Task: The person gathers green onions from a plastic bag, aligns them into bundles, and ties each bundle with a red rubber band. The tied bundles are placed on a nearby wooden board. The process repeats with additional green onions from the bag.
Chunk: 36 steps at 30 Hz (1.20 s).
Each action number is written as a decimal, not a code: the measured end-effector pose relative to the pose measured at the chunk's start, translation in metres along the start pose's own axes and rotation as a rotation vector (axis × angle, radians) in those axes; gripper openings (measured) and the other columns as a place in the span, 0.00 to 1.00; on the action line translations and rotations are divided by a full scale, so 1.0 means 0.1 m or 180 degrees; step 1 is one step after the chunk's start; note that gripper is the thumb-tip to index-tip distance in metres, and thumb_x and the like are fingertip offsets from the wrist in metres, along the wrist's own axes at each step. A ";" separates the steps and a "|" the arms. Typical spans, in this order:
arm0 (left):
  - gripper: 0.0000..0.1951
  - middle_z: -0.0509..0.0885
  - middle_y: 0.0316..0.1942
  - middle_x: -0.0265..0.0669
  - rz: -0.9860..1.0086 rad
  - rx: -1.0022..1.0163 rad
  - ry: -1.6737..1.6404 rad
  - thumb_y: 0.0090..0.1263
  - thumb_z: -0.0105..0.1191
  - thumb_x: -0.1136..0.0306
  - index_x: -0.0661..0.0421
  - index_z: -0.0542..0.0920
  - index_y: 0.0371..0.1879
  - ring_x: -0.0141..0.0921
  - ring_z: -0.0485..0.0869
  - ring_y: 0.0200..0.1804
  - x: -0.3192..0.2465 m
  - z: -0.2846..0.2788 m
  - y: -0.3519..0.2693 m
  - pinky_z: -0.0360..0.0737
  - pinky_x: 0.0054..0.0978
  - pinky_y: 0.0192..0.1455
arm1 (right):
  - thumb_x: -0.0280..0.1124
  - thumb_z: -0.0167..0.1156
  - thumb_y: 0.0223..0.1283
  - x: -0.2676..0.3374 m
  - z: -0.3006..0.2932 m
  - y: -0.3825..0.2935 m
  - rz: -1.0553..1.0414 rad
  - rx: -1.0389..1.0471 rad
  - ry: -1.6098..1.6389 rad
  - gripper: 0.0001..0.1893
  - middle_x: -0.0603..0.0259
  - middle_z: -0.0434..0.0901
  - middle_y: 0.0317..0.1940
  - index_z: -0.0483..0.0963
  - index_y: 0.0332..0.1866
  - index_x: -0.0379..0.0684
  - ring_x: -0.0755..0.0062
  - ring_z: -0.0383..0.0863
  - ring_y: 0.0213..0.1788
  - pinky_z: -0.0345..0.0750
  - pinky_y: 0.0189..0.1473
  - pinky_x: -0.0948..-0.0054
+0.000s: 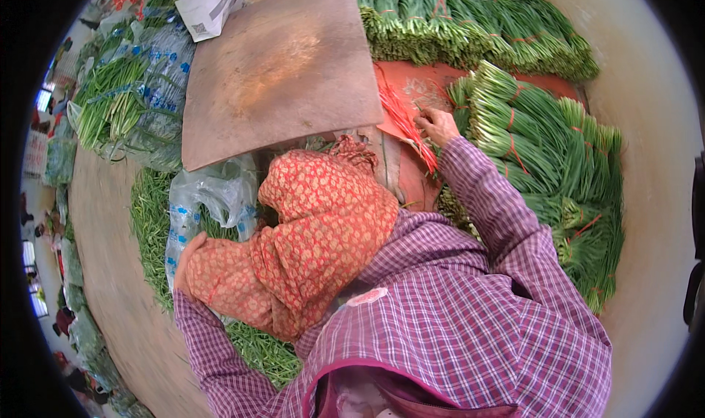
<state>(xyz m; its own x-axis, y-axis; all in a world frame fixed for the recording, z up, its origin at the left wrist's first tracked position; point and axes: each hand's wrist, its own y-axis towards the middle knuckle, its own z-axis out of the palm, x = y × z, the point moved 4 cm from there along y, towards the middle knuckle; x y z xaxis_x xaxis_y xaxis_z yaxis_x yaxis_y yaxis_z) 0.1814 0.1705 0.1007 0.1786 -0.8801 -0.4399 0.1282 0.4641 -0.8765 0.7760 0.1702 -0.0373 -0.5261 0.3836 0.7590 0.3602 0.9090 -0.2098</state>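
My right hand (pixel 437 126) is over the orange-red sheet (pixel 421 84), its fingers bent, beside a bundle of red plastic ties (pixel 397 112). A small dark green bit shows at its fingertips; whether it is gripped is not clear. Bound bundles of green garlic chives (pixel 523 126) with pale cut ends lie just right of this hand. My left hand (pixel 189 259) lies against the knee under a red-orange flowered cloth (pixel 330 203), next to a clear plastic bag with blue print (pixel 212 192). Most of its fingers are hidden. A bare brown board (pixel 281 60) stands ahead, between both sides.
More tied green bundles (pixel 468 24) are stacked at the top right. Plastic-wrapped greens (pixel 132 87) stand at the upper left, near a white box (pixel 206 5) and red ties. Loose green leaves (pixel 151 230) cover the floor beside my legs. Several people are far off at left.
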 end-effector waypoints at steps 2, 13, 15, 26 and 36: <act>0.17 0.89 0.38 0.40 -0.0094 -0.0023 -0.0041 0.68 0.61 0.55 0.60 0.85 0.41 0.34 0.88 0.40 0.03 -0.03 -0.07 0.85 0.34 0.46 | 0.35 0.58 0.68 -0.26 0.26 0.49 0.0222 0.0177 0.0131 0.13 0.58 0.88 0.35 0.82 0.46 0.36 0.74 0.87 0.29 0.83 0.36 0.72; 0.18 0.88 0.40 0.38 -0.0720 -0.0476 -0.0107 0.69 0.60 0.55 0.59 0.84 0.44 0.32 0.86 0.43 0.17 -0.07 -0.24 0.82 0.31 0.49 | 0.51 0.54 0.64 -1.12 0.86 2.28 0.0679 -0.0323 -0.1149 0.19 0.53 0.86 0.47 0.84 0.50 0.55 0.50 0.84 0.52 0.78 0.55 0.53; 0.18 0.88 0.41 0.38 -0.0795 -0.0528 -0.0087 0.70 0.59 0.55 0.59 0.84 0.44 0.31 0.86 0.44 0.15 -0.06 -0.25 0.82 0.31 0.50 | 0.51 0.54 0.64 -1.03 0.92 2.48 0.0787 -0.0329 -0.1187 0.19 0.51 0.85 0.47 0.84 0.49 0.53 0.49 0.84 0.52 0.78 0.54 0.52; 0.18 0.87 0.43 0.37 -0.0894 -0.0619 -0.0070 0.71 0.58 0.55 0.58 0.83 0.48 0.29 0.84 0.47 0.13 0.13 -0.20 0.79 0.28 0.53 | 0.45 0.64 0.56 -1.12 1.12 2.71 0.0904 -0.0204 -0.1380 0.15 0.51 0.86 0.44 0.85 0.44 0.49 0.53 0.85 0.50 0.80 0.52 0.56; 0.19 0.86 0.45 0.36 0.0442 -0.0157 -0.0042 0.72 0.56 0.54 0.58 0.82 0.50 0.27 0.82 0.50 0.26 0.12 -0.29 0.76 0.26 0.56 | 0.41 0.64 0.65 0.66 -0.43 1.48 0.0092 -0.1080 0.0931 0.14 0.66 0.82 0.41 0.80 0.48 0.44 0.74 0.80 0.45 0.75 0.50 0.74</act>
<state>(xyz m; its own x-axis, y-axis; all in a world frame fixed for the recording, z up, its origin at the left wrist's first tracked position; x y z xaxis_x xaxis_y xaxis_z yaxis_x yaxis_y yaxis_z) 0.1937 0.1359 0.1168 0.2041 -0.8062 -0.5553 0.0532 0.5755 -0.8160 0.8278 0.3228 0.0082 -0.2897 0.3016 0.9084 0.6294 0.7750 -0.0565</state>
